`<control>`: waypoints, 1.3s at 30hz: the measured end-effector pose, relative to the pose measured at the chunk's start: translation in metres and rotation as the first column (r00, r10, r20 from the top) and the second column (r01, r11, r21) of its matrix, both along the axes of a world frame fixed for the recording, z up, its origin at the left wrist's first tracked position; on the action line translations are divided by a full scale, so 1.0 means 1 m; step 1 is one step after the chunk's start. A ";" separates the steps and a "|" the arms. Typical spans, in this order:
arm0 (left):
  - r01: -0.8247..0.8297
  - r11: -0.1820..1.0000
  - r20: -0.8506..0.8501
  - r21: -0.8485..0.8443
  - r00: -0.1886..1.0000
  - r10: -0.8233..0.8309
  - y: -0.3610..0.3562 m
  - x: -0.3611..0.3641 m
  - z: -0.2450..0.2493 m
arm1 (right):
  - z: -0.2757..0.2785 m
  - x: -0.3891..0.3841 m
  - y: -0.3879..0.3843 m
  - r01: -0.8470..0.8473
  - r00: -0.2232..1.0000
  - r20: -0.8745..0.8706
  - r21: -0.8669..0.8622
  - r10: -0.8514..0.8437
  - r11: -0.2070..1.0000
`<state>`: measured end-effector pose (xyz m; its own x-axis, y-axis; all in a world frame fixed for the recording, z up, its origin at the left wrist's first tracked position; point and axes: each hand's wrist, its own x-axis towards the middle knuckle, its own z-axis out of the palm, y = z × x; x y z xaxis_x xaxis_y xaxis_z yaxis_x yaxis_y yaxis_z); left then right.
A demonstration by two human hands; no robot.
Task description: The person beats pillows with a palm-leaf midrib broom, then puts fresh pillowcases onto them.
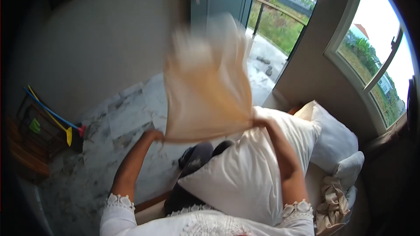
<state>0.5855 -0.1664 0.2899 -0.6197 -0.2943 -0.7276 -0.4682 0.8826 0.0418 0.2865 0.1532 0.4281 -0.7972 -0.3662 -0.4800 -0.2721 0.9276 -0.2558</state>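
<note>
Tan pillowcase [205, 83] up in the air over the lap, blurred in mid-shake, stretched between both hands. Left hand [155, 135] closed on one lower corner; right hand [258, 122] closed on the other, just above the white pillow [245, 170] lying across the knees. Best to grip firmly at the corners and pull them apart to spread the cloth flat. Better to shake in short flicks, clear of the pillow below. Worth steering away from the spare pillows [337, 140] and crumpled cloth [332, 201] on the right, and well off the marble floor [127, 118].
</note>
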 end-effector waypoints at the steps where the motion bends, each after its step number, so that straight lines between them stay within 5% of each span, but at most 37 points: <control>1: 0.236 0.971 -0.116 0.034 0.966 -0.230 -0.057 0.010 -0.132 | -0.069 -0.033 0.021 -0.245 0.969 -0.042 -0.013 0.244 0.970; 2: -0.110 0.989 -0.163 -0.100 0.982 0.093 0.018 0.006 -0.020 | -0.135 -0.065 0.041 -0.483 0.870 -0.118 -0.014 0.479 0.875; 3: -0.131 0.991 -0.258 -0.041 0.959 0.116 0.012 -0.002 -0.009 | -0.198 -0.094 0.060 -0.673 0.723 -0.212 -0.004 0.657 0.739; 5: -0.198 0.971 -0.393 0.132 0.889 0.235 0.013 0.008 -0.012 | -0.106 -0.040 0.060 -0.300 0.954 -0.126 -0.450 0.273 0.841; 6: -0.070 0.977 -0.461 0.203 0.873 0.158 0.014 0.002 0.006 | -0.079 -0.029 0.055 -0.055 0.990 0.092 -0.460 0.109 0.886; 7: 0.066 0.966 -0.540 0.250 0.838 0.083 0.013 -0.007 0.029 | -0.069 -0.024 0.056 -0.073 0.990 0.069 -0.475 0.119 0.877; 10: -0.134 0.933 -0.375 0.333 0.889 0.262 0.017 -0.028 0.065 | -0.060 -0.041 0.059 -0.006 0.981 0.141 -0.662 0.133 0.750; 13: -0.035 0.664 -0.472 0.747 0.675 0.567 0.020 -0.035 0.076 | -0.029 -0.035 0.075 0.114 0.971 0.216 -0.795 0.102 0.596; 16: -0.119 0.142 -0.056 0.983 0.539 0.841 0.037 -0.035 0.092 | 0.003 -0.024 0.108 0.168 0.935 0.314 -0.801 0.166 0.574; 20: -0.064 -0.020 0.051 0.998 0.517 0.855 0.052 -0.036 0.098 | 0.002 -0.027 0.141 0.175 0.929 0.324 -0.812 0.181 0.557; 23: -0.076 -0.007 0.044 0.997 0.501 0.864 0.078 -0.042 0.129 | 0.002 -0.025 0.157 0.196 0.947 0.292 -0.857 0.135 0.477; 26: -0.038 0.546 -0.368 0.837 0.698 0.614 0.085 -0.053 0.128 | -0.007 -0.024 0.163 -0.003 0.999 0.020 -0.868 0.042 0.496; 27: -0.058 0.519 -0.335 0.853 0.702 0.628 0.089 -0.056 0.131 | 0.003 -0.016 0.168 0.016 0.996 0.056 -0.863 0.065 0.505; 30: -0.071 0.377 -0.240 0.923 0.661 0.711 0.102 -0.062 0.139 | -0.046 -0.042 0.211 -0.181 0.893 -0.431 -0.609 -0.131 0.772; 32: -0.004 0.199 -0.162 0.980 0.565 0.809 0.103 -0.064 0.139 | -0.053 -0.024 0.244 0.320 0.763 -0.427 -0.404 -0.486 0.857; 35: 0.092 -0.023 -0.026 0.995 0.493 0.870 0.098 -0.072 0.127 | -0.050 0.018 0.263 0.842 0.364 -0.372 -0.261 -0.854 0.472; 38: 0.094 -0.145 0.084 0.985 0.475 0.876 0.085 -0.076 0.108 | -0.141 -0.019 0.324 0.726 0.489 -0.073 -0.518 -0.869 0.452; 39: 0.068 -0.169 0.117 0.983 0.477 0.871 0.085 -0.074 0.109 | -0.141 -0.015 0.322 0.703 0.506 -0.091 -0.532 -0.858 0.471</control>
<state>0.5117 -0.0809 0.3993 -0.9530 -0.1547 -0.2605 -0.1270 -0.5765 0.8072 0.2719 0.4757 0.2867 -0.9006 0.4124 -0.1371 0.3872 0.6180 -0.6842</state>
